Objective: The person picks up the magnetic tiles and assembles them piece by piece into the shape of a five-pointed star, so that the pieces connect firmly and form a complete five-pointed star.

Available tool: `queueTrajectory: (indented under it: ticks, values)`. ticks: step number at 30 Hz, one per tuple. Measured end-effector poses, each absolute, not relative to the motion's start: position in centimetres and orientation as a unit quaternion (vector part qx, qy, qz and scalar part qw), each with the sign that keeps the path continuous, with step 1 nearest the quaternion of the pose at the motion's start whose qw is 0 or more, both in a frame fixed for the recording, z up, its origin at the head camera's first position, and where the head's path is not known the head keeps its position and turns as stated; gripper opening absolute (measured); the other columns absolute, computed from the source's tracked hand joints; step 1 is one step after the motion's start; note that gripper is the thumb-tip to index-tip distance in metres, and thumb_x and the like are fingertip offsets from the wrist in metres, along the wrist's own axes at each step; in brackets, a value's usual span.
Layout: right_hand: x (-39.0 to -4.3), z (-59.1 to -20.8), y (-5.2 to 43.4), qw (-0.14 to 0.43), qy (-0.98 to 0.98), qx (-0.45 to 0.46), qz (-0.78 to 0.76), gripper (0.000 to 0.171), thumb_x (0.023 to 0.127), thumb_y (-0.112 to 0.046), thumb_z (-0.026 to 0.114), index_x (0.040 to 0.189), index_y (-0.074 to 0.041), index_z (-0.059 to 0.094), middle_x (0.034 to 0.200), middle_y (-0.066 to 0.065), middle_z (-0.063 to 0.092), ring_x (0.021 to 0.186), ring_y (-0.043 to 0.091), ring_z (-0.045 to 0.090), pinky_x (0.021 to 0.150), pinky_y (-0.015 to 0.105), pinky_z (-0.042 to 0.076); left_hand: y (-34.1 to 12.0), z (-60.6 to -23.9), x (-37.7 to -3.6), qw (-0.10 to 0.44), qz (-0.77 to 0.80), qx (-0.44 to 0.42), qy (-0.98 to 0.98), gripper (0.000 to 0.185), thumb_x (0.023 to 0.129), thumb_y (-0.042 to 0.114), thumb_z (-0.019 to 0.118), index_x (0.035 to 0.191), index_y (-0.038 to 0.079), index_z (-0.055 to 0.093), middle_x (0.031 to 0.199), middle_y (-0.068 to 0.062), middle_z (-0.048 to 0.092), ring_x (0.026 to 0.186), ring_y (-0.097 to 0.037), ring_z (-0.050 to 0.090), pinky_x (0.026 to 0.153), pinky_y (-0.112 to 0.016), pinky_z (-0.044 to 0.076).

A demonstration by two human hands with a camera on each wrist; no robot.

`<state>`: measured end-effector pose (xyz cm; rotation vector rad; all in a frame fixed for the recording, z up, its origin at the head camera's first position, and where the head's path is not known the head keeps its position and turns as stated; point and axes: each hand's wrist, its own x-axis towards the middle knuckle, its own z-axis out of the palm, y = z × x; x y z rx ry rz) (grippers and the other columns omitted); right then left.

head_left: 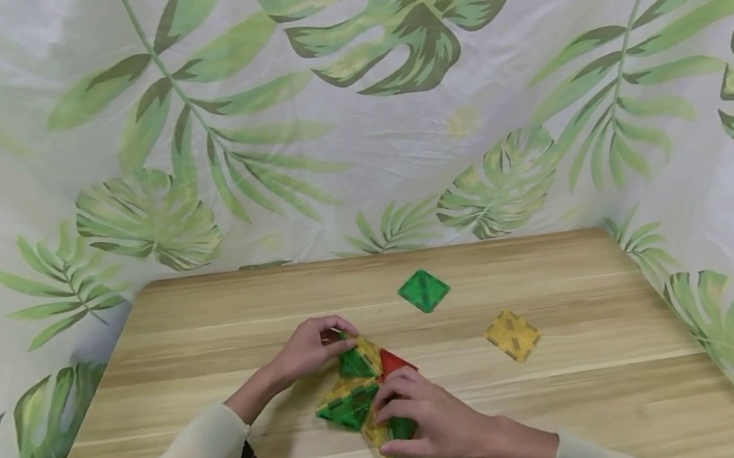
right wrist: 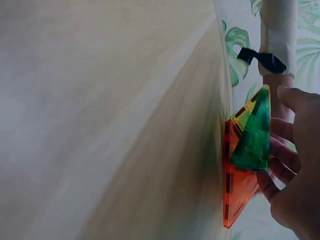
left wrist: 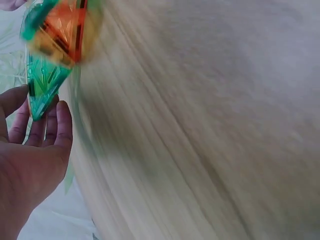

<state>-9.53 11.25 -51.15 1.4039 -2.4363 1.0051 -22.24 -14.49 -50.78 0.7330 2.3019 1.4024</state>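
A cluster of see-through magnetic tiles [head_left: 350,412] in green, yellow and red stands low over the wooden table, several triangles fanned round a middle point. At its upper left, my left hand [head_left: 312,346] pinches a green triangular tile [left wrist: 45,82] between thumb and fingers. My right hand [head_left: 434,418] grips the cluster's near right side, its fingers bent over the edge and partly hiding the tiles. In the right wrist view, thumb and fingers sit round a green tile [right wrist: 255,137], with a red-orange tile [right wrist: 241,192] below it. A red tile [head_left: 395,361] shows just beyond the right fingers.
A green diamond of two triangular tiles [head_left: 424,291] lies flat toward the back of the wooden table [head_left: 195,318]. Right of the cluster lies a yellow tile piece [head_left: 513,335]. A leaf-print cloth [head_left: 383,147] hangs behind the table and down its sides.
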Motion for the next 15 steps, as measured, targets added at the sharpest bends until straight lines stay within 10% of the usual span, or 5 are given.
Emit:
queueTrajectory:
  ticks: [15]
  values:
    - [-9.6, -51.1, 15.9, 0.103, -0.850, 0.390, 0.339, 0.036, 0.086, -0.005, 0.087, 0.119, -0.009, 0.074, 0.135, 0.011, 0.064, 0.122, 0.024, 0.065, 0.098, 0.038, 0.059, -15.7, -49.7, -19.7, 0.124, 0.397, 0.368, 0.832, 0.008, 0.097, 0.005, 0.076, 0.104, 0.008, 0.074, 0.108, -0.002, 0.075, 0.101, -0.018, 0.071, 0.086, -0.035, 0.061]
